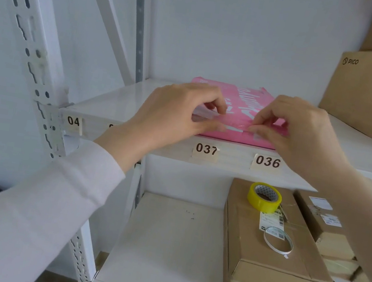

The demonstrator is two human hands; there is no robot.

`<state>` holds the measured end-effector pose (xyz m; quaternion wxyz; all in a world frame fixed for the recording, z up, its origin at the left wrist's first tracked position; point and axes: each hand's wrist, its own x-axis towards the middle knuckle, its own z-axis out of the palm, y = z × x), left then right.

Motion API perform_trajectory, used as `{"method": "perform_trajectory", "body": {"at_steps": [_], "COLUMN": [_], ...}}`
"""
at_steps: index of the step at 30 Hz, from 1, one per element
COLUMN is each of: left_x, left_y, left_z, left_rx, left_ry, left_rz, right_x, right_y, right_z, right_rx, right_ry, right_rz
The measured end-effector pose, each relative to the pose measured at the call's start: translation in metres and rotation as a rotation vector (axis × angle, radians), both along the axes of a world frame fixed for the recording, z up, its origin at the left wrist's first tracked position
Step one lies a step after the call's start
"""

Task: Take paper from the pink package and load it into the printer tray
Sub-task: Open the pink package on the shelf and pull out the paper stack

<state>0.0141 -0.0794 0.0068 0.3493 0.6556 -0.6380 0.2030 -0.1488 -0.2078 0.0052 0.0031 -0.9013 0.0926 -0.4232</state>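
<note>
Both hands are up on the white shelf (124, 97), working at the pink package (239, 115) that lies flat there, right at the front edge above the 037 label (206, 149) and 036 label (267, 161). The left hand (174, 112) has its fingers curled in narrow and pinches the package's near left corner, where some clear wrap seems to be lifting. The right hand (295, 128) pinches a thin bit of the pink wrapper just beside the left fingertips. Below the hands, on the lower shelf (164, 246), there's a cardboard box (269, 257) with a yellow tape roll (264, 197) on top. Out past the right hand sits a bigger carton (370, 96) marked PICO.
</note>
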Motion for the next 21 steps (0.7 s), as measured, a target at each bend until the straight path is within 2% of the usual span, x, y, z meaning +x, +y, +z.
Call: {"method": "perform_trajectory", "body": {"at_steps": [2, 7, 13, 19, 21], "left_x": [-0.003, -0.002, -0.005, -0.004, -0.006], "left_y": [-0.003, -0.006, -0.007, -0.005, -0.003], "left_z": [-0.001, -0.002, 0.011, 0.015, 0.017], "left_rx": [0.009, -0.057, -0.011, 0.053, 0.086], "left_ry": [-0.044, 0.014, 0.157, 0.146, 0.113], "left_rz": [-0.021, -0.005, 0.006, 0.013, 0.022], "right_x": [-0.001, -0.001, 0.004, -0.007, -0.020], "right_y": [0.001, 0.002, -0.001, -0.002, -0.008], "right_z": [0.006, 0.012, 0.020, 0.018, 0.012], "right_rx": [0.077, 0.170, 0.251, 0.225, 0.125], "right_ry": [0.047, 0.127, 0.087, 0.081, 0.078], "right_rz": [0.016, 0.012, 0.027, 0.098, 0.092]}}
